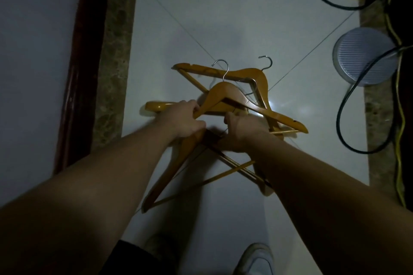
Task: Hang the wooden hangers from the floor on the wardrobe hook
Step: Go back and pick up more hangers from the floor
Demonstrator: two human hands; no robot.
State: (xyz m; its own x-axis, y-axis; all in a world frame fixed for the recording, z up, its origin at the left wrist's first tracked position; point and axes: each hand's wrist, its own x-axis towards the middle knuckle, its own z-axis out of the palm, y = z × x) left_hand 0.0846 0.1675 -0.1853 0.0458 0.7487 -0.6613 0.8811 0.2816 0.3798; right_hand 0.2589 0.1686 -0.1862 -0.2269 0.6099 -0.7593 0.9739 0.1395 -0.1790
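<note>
Wooden hangers (pixel 225 96) orange-brown, hooks (pixel 222 69) silver. Floor tiles (pixel 201 18) pale grey-white. Right of hangers: ribbed grey disc (pixel 363 57), black cable (pixel 348 105), yellow cord (pixel 400 118).

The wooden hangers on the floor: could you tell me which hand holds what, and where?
The left hand grips a wooden hanger by its shoulder arm; the right hand reaches into the pile, its hold hidden.
</note>
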